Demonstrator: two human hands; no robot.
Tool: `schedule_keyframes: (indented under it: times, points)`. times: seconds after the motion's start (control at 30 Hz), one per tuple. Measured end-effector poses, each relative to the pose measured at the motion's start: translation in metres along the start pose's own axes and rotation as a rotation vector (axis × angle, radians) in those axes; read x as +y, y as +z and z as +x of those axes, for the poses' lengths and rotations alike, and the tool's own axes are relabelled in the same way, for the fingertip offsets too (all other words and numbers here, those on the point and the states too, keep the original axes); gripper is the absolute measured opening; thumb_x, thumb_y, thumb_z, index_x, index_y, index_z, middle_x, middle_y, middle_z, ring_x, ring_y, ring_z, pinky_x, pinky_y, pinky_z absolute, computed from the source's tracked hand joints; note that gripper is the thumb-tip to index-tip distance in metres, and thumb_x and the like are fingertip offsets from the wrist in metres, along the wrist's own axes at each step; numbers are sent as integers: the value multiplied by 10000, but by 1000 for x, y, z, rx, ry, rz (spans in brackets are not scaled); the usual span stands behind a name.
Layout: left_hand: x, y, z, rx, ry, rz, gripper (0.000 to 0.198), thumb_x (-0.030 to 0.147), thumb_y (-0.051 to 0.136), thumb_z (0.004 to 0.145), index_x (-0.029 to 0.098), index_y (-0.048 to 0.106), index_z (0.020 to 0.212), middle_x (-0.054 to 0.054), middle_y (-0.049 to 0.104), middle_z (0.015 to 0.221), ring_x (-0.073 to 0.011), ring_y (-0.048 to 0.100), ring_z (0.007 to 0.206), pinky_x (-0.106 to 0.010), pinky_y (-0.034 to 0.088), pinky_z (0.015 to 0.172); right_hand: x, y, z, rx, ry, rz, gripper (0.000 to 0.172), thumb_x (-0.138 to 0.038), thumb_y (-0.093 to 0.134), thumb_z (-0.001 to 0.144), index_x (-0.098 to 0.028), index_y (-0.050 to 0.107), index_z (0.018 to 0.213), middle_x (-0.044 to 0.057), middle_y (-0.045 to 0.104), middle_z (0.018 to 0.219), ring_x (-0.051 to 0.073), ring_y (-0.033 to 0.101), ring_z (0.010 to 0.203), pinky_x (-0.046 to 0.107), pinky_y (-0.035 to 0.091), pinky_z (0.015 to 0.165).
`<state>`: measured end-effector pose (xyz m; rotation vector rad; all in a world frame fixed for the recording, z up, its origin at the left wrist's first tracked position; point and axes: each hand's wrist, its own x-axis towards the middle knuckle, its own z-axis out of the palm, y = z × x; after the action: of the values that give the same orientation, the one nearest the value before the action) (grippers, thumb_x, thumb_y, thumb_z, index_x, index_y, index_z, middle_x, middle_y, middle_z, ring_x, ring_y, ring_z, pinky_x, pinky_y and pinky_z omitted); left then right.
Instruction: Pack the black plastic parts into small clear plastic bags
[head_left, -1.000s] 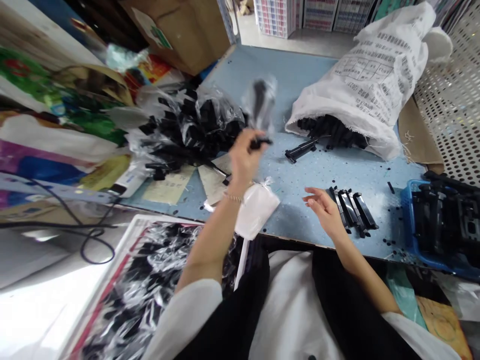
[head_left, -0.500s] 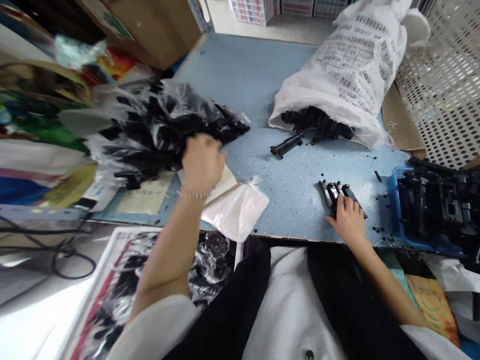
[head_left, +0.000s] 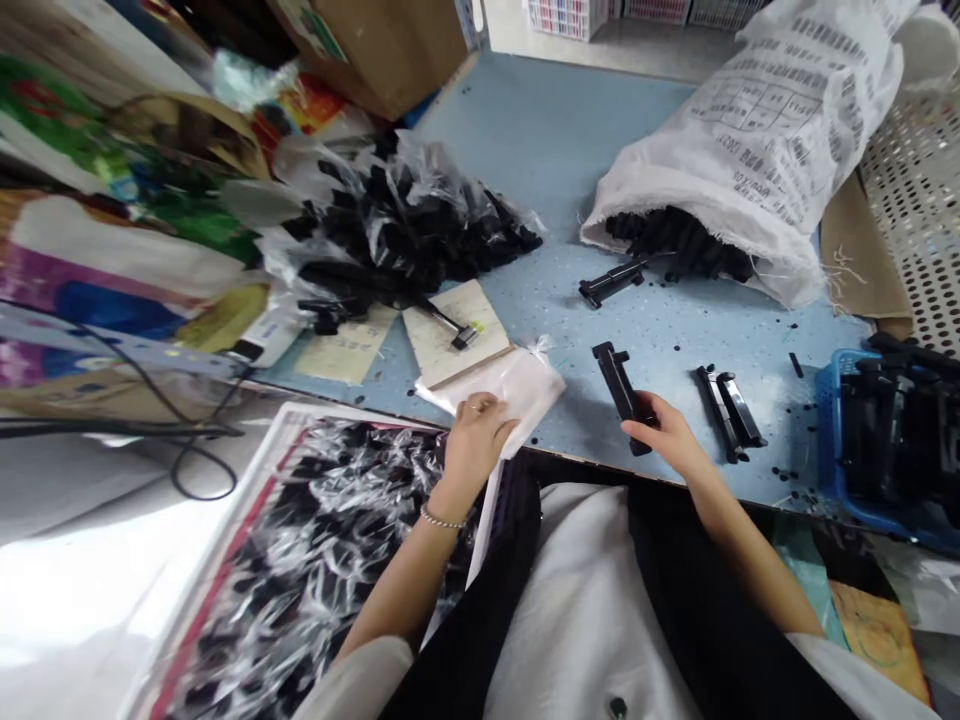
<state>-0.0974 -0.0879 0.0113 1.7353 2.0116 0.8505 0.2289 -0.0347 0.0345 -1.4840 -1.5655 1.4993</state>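
Note:
My right hand [head_left: 664,430] grips the lower end of a long black plastic part [head_left: 616,380], which is tilted above the blue tabletop. Just right of it lie two similar black parts [head_left: 727,410] side by side. At the table's front edge, my left hand [head_left: 476,430] has its fingers bent onto the top of a stack of clear plastic bags [head_left: 529,385], pinching at the film. Behind the bags, a black part with a shiny end [head_left: 457,332] rests across a paper pad [head_left: 450,300]. Another black part [head_left: 611,283] lies before the sack.
A white woven sack [head_left: 750,130] spills black parts at the back right. At right stands a blue basket [head_left: 829,430] of parts. Bagged black pieces [head_left: 420,215] are heaped at left; a white-rimmed crate [head_left: 217,590] below holds more. Small black scraps dot the table [head_left: 555,120].
My left hand has come from the black heap down to the plastic bags. My right hand has lifted one black part from the group and moved it left. The view has shifted left.

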Motion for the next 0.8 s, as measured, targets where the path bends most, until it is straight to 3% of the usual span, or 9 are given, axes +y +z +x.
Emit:
schedule_keyframes:
  times: [0.1, 0.27, 0.43, 0.5, 0.6, 0.7, 0.8]
  points:
    - [-1, 3, 2, 11, -56, -81, 171, 323, 630, 861, 199, 672, 751, -71, 662, 883, -218, 626, 863, -368, 521, 859, -5, 23, 6, -104, 48, 336, 550, -434, 826, 708, -201, 659, 1178, 56, 711, 1061, 200, 654, 919, 351, 532, 837]
    - [-4, 5, 21, 34, -360, -514, 284, 463, 674, 791, 179, 669, 797, 11, 578, 642, -143, 529, 603, -274, 455, 622, -15, 48, 12, -385, 106, 761, 409, -471, 803, 744, -185, 692, 1015, 40, 727, 900, 170, 668, 779, 318, 545, 767]
    - [18, 9, 21, -83, -218, -460, 184, 347, 594, 820, 192, 683, 776, -16, 646, 742, -153, 581, 675, -289, 486, 689, -26, 83, 26, -601, 160, 936, 480, -481, 868, 681, -181, 689, 1010, 32, 748, 868, 175, 692, 749, 317, 573, 749]
    - [25, 10, 18, -93, -170, -430, 154, 314, 600, 814, 196, 684, 761, -28, 669, 807, -163, 618, 736, -298, 513, 730, -26, 94, 36, -577, 160, 937, 464, -439, 897, 654, -178, 701, 983, 17, 748, 854, 151, 685, 726, 279, 566, 724]
    - [28, 9, 18, 36, -183, -454, 204, 362, 650, 828, 188, 668, 722, -50, 689, 909, -173, 649, 821, -297, 544, 754, -21, 94, 47, -396, 156, 910, 410, -447, 895, 656, -175, 712, 903, 1, 734, 796, 129, 669, 689, 250, 554, 695]
    - [28, 9, 20, 126, -157, -471, 201, 366, 672, 833, 177, 654, 769, -73, 692, 1028, -174, 660, 877, -296, 573, 759, -14, 74, 45, -238, 196, 853, 395, -466, 877, 674, -172, 713, 882, 6, 728, 799, 130, 668, 694, 260, 561, 708]
    - [34, 14, 21, 82, -40, -332, 93, 246, 602, 866, 185, 662, 903, -95, 673, 1167, -185, 665, 939, -337, 592, 831, -11, 46, 27, -146, 169, 791, 365, -432, 859, 710, -181, 716, 932, 10, 733, 847, 136, 681, 759, 243, 556, 718]
